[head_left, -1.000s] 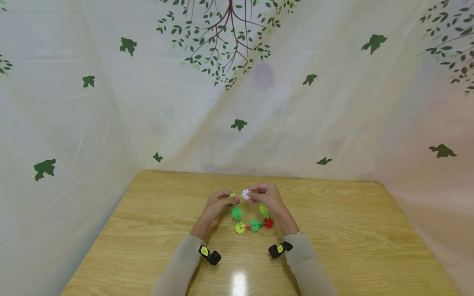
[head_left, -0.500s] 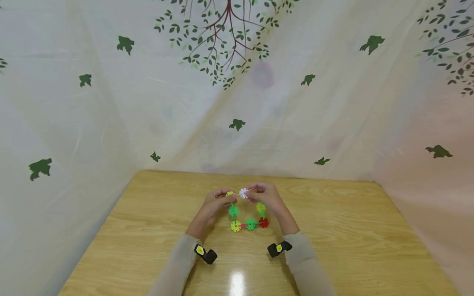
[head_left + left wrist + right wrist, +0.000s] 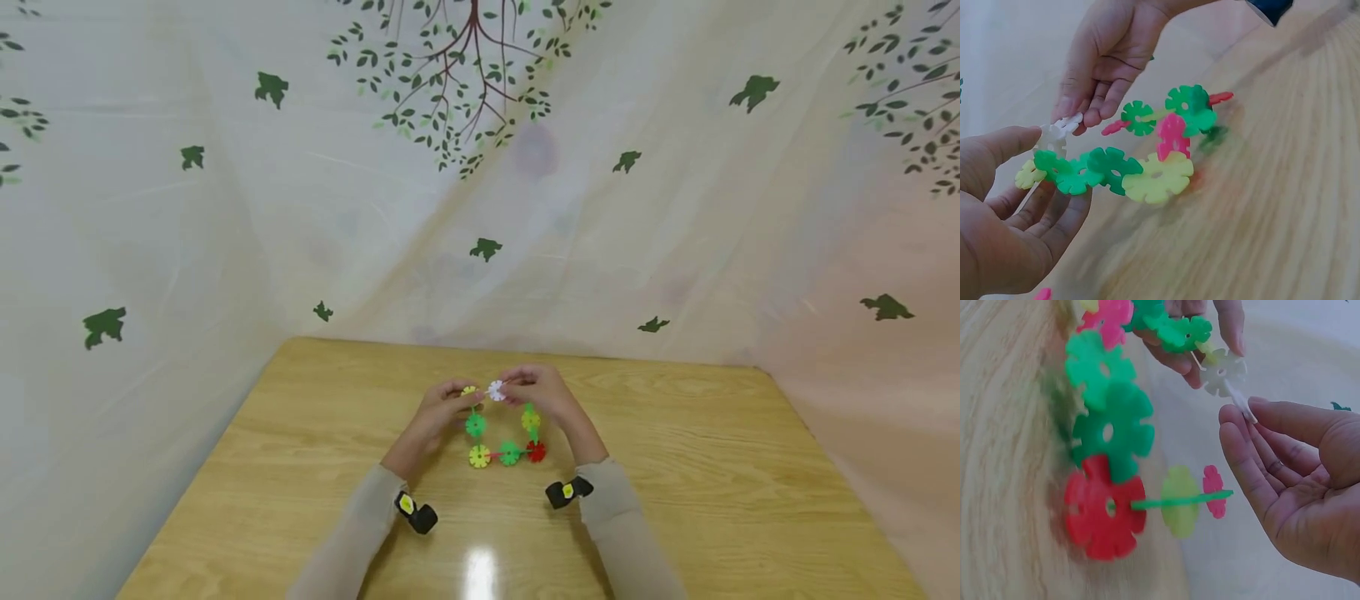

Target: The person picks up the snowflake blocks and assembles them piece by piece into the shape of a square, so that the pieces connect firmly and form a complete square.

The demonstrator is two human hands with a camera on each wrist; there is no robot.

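Observation:
A chain of interlocking plastic snowflake discs, in green, yellow, red and pink, hangs in a loop between the hands above the table. My left hand (image 3: 442, 410) pinches its upper left end, at a yellow disc (image 3: 1027, 175) next to a green disc (image 3: 1074, 177). A white disc (image 3: 1221, 374) joins there. Thumb and forefinger of my right hand (image 3: 1304, 469) pinch a second white disc (image 3: 1243, 404), seen edge-on and touching the first. Over on the right, the chain's other end carries a red disc (image 3: 1105, 509), a yellow disc (image 3: 1179, 501) and a free pink disc (image 3: 1212, 490), apart from the right hand.
The wooden table (image 3: 712, 467) extends to both sides of the hands. A pale curtain (image 3: 405, 250) printed with leaves and birds hangs behind it. Small black cameras (image 3: 417, 514) sit on both wrists. A bit of pink (image 3: 1043, 294) shows low in the left wrist view.
Both hands keep their hold, with only slight movement. The head view has shifted a little, and more of the green piece near the right hand shows.

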